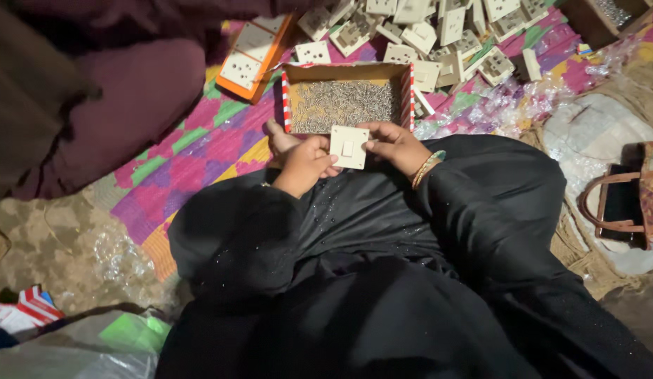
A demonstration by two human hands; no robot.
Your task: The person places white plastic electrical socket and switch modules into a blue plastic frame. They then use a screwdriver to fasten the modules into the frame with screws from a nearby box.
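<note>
A cream square wall switch plate [348, 147] with one rocker in its middle is held face up between both my hands, over my lap in black cloth. My left hand [303, 161] grips its left edge and my right hand [394, 145], with bangles at the wrist, pinches its right edge. Just beyond the plate lies an open cardboard box [408, 90] with red and white striped sides, filled with several small metal screws [344, 104].
A heap of cream switch and socket plates [438, 31] covers the far part of the colourful mat [200, 151]. An orange-edged socket board [252, 52] lies at the left. Another person in maroon cloth [116, 91] sits at the far left. A brown handbag [624, 203] stands at the right.
</note>
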